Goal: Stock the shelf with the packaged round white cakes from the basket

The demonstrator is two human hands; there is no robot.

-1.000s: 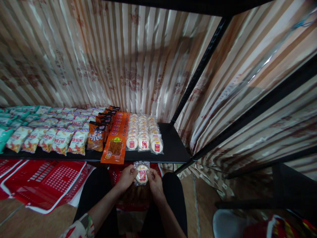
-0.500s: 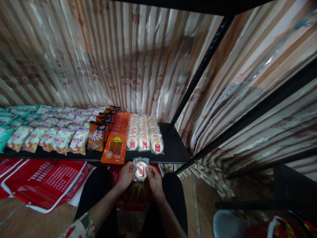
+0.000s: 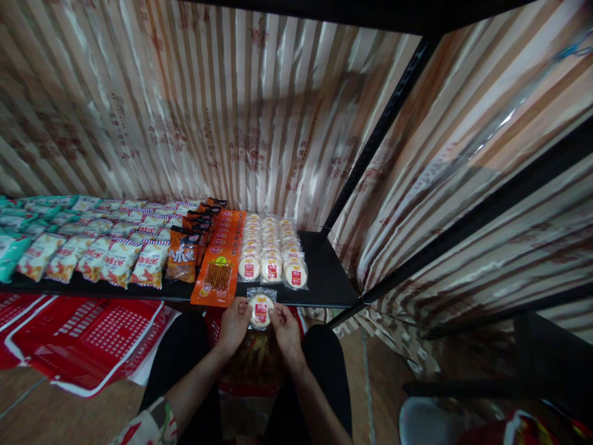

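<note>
Both hands hold one clear packet with a round pale cake and a red label [image 3: 260, 309], just below the front edge of the black shelf [image 3: 324, 278]. My left hand [image 3: 235, 322] pinches its left side and my right hand [image 3: 284, 324] pinches its right side. Directly above on the shelf lie three rows of the same round cake packets [image 3: 272, 250]. Left of them runs a row of orange snack packets [image 3: 221, 266], then brown bags [image 3: 183, 254].
Rows of white-and-red snack bags [image 3: 115, 262] and teal bags [image 3: 12, 253] fill the shelf's left part. A red basket [image 3: 250, 364] sits between my knees, and flat red baskets [image 3: 88, 337] lie on the floor at left. Striped plastic sheeting [image 3: 259, 111] backs the rack.
Both hands have lifted the cake packet upward, from near the lap to the shelf's front edge. The view has shifted slightly.
</note>
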